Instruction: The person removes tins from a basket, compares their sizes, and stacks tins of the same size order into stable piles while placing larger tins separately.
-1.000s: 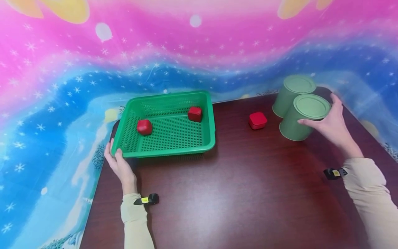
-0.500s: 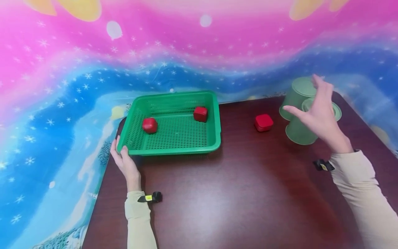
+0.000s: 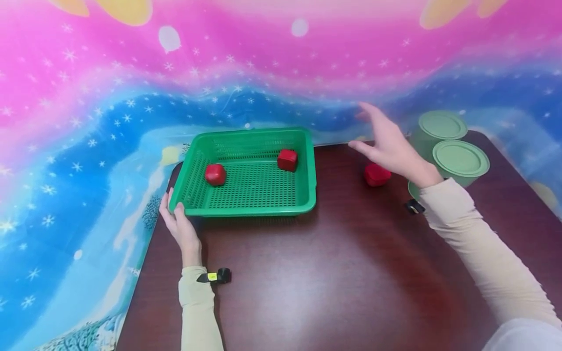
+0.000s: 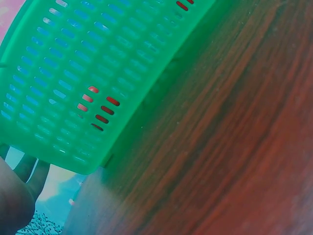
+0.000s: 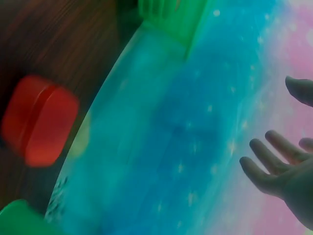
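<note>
My left hand (image 3: 182, 229) holds the near left corner of a green slotted basket (image 3: 250, 212), its thumb by the rim and its fingers along the outer side. Two red rounded blocks (image 3: 215, 174) (image 3: 287, 160) lie inside the basket; red shows through its slots in the left wrist view. My right hand (image 3: 391, 146) is raised, fingers spread, holding nothing. Just below it in the head view, a small red box (image 3: 376, 176) sits on the table, partly covered by the hand. A seam around the box (image 5: 41, 120) shows in the right wrist view.
Two pale green cylindrical containers (image 3: 461, 158) (image 3: 442, 125) stand at the table's far right, partly hidden by the right forearm. A printed pink and blue cloth (image 3: 263, 63) hangs close behind the dark wooden table (image 3: 298, 282).
My right hand has let go of the nearer green container and moved left, over the red box. The left hand keeps its place at the basket. The head view has shifted slightly.
</note>
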